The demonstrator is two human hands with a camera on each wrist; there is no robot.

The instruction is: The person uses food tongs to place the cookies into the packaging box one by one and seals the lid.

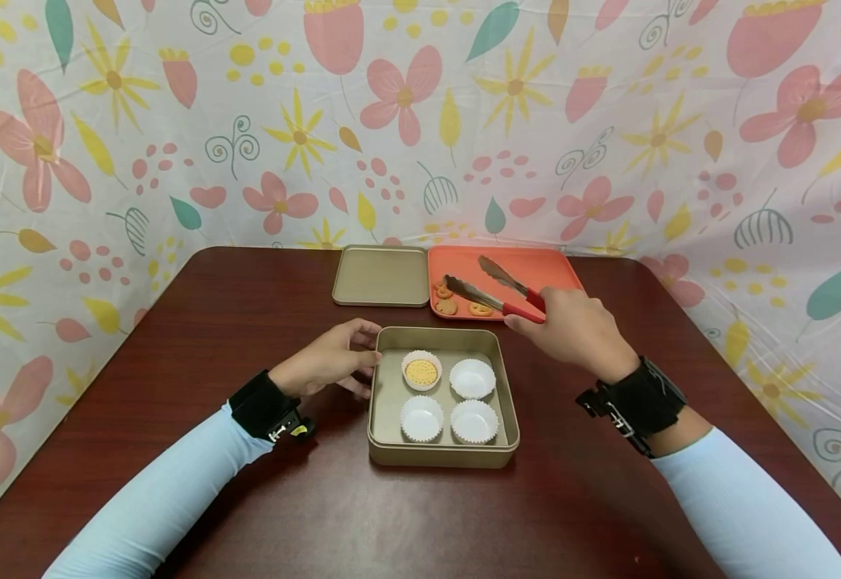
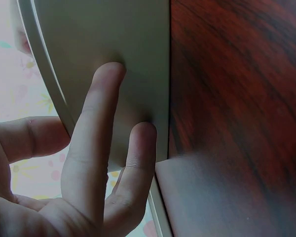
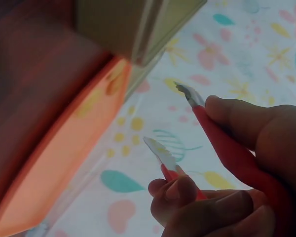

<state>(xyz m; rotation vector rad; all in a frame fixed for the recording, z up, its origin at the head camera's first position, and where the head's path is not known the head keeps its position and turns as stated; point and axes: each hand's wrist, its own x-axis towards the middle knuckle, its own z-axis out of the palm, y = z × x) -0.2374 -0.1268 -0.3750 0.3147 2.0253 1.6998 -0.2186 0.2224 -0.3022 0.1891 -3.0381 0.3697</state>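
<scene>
My right hand point(image 1: 576, 330) holds a pair of metal tongs point(image 1: 467, 291) with red handles. The jaws of the tongs are spread apart over an orange tray point(image 1: 536, 265), with nothing between them. Several small cookies point(image 1: 446, 307) lie at the tray's left side. My left hand point(image 1: 326, 358) is at the left wall of a square gold tin point(image 1: 444, 457); in the left wrist view its extended fingers point(image 2: 108, 81) touch the outer side, and another digit reaches the rim. Inside stand white paper cups point(image 1: 473, 378), and a round yellow cookie point(image 1: 421, 371) sits in the back left one.
A flat gold lid point(image 1: 382, 275) lies left of the orange tray, at the back of the dark wooden table point(image 1: 276, 498). Behind the table hangs a flower-patterned cloth point(image 1: 406, 161). The tin stands in front of the lid and tray.
</scene>
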